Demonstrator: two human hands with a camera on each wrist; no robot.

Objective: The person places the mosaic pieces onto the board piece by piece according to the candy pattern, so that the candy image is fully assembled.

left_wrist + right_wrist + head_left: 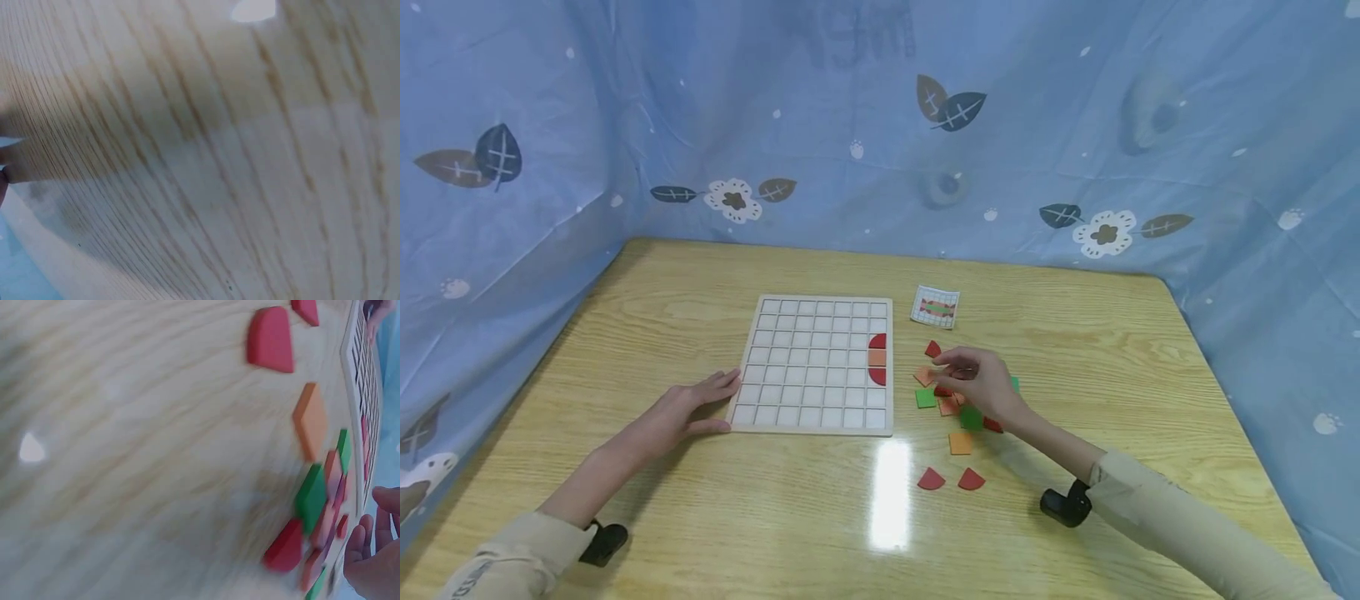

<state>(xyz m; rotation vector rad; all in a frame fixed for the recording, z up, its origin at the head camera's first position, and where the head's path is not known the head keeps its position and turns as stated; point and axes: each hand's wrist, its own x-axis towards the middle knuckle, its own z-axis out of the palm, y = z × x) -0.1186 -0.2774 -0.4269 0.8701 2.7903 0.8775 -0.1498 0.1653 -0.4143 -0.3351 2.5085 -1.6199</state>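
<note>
A white gridded board (808, 375) lies on the table, with two red quarter-circle tiles (877, 341) and an orange square tile (877, 358) in its right-hand column. My left hand (688, 408) rests at the board's left edge, thumb and fingers spread along it. Over a loose pile of tiles right of the board is my right hand (981, 383). Its fingers are bent, with a gap to the thumb, and no tile shows between them in the right wrist view. Beneath and around it lie a green square tile (927, 398), an orange-pink tile (924, 377) and several others, partly hidden.
A small printed pattern card (936, 307) lies beyond the tiles. Two red quarter-circle tiles (931, 478) and an orange square (960, 443) lie nearer the front. Blue patterned cloth (865, 125) hangs behind the wooden table (760, 508).
</note>
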